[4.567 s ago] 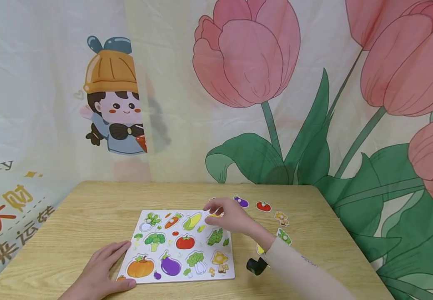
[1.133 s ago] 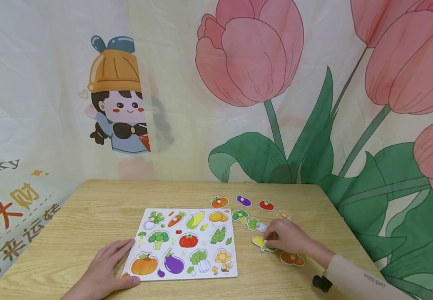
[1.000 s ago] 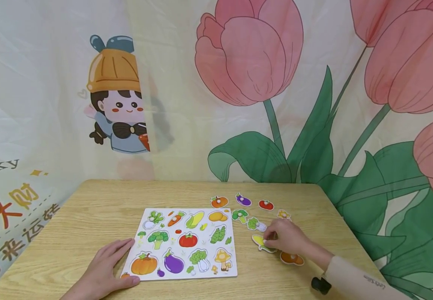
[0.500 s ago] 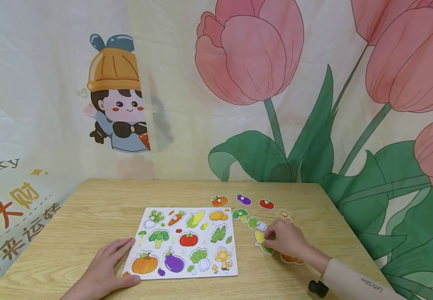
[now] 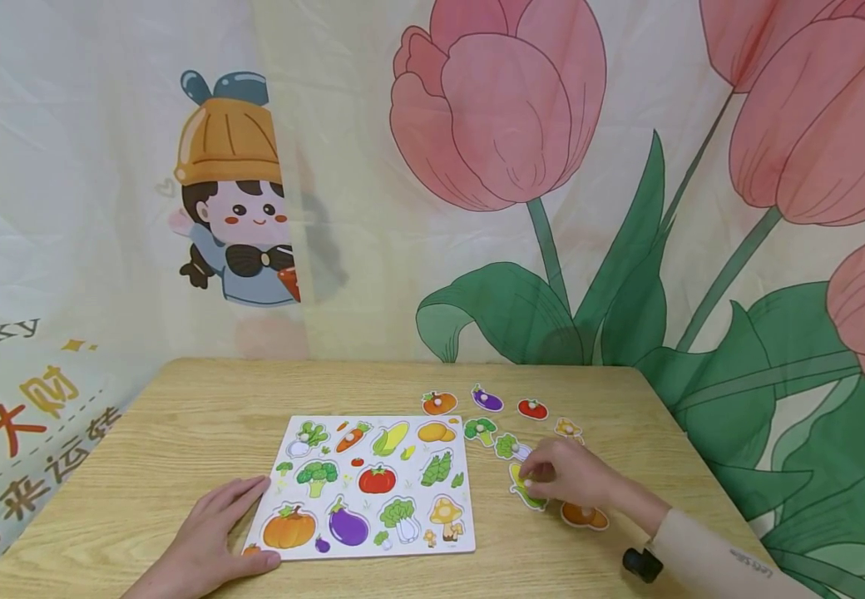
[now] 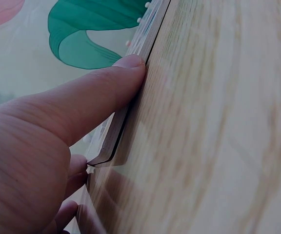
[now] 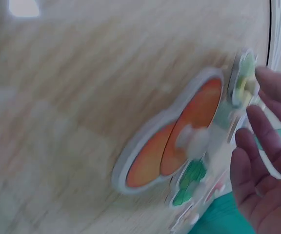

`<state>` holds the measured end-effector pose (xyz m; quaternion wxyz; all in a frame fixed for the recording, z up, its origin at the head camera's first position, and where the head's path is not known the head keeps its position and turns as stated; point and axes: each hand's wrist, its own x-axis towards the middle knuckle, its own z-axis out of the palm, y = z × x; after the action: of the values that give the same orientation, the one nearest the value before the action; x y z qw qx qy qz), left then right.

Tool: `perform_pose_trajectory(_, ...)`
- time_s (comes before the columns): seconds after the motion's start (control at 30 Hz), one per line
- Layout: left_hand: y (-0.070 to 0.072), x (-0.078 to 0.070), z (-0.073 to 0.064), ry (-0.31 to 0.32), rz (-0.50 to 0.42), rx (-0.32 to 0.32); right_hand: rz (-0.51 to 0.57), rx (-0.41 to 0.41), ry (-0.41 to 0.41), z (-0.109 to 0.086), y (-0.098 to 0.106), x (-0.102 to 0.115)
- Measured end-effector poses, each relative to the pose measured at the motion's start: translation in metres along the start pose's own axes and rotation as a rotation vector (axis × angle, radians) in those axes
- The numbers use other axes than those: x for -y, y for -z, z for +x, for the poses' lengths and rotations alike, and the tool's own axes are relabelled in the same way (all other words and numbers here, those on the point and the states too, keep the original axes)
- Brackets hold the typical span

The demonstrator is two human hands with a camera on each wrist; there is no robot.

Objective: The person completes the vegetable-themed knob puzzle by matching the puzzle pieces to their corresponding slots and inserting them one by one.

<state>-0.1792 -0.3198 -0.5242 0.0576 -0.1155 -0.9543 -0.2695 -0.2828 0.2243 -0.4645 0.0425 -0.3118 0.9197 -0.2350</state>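
A white vegetable puzzle board (image 5: 368, 545) lies on the table. My left hand (image 5: 204, 537) rests at its lower left corner, fingers straight along the left side. In the left wrist view the thumb (image 6: 101, 92) presses against the board's edge (image 6: 112, 139). Right of the board lies a corn puzzle piece (image 5: 526, 492). My right hand (image 5: 570, 476) is over it, fingertips close to its small knob. The right wrist view shows relaxed, spread fingers (image 7: 265, 131) beside the corn piece (image 7: 242, 73), its knob uncovered.
Knobbed pieces lie right of the board: pumpkin (image 5: 439, 403), eggplant (image 5: 487, 398), tomato (image 5: 532, 408), mushroom (image 5: 568, 427), broccoli (image 5: 481, 431), bok choy (image 5: 509, 445) and a brown-orange double oval (image 5: 584, 516). A green leafy piece (image 7: 190, 181) shows in the right wrist view.
The right hand came from over the board's upper right to the loose pieces. The corn piece turned from lying sideways to more upright; the fingers have since lifted slightly. The left hand stayed.
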Motion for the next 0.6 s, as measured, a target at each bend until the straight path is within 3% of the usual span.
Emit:
perform_pose_trajectory(0.1, 0.0, 0.0, 0.0, 0.001, -0.002, 0.003, 0.03, 0.056, 0.043, 0.001, 0.002, -0.008)
perform_pose_trajectory(0.3, 0.0, -0.001, 0.0, 0.008, 0.008, 0.004, 0.046, 0.119, 0.033, 0.004, 0.003, -0.017)
perform_pose_trajectory(0.6, 0.0, -0.001, 0.0, -0.002, 0.005, -0.005, 0.049, 0.123, 0.066, 0.009, 0.006, -0.025)
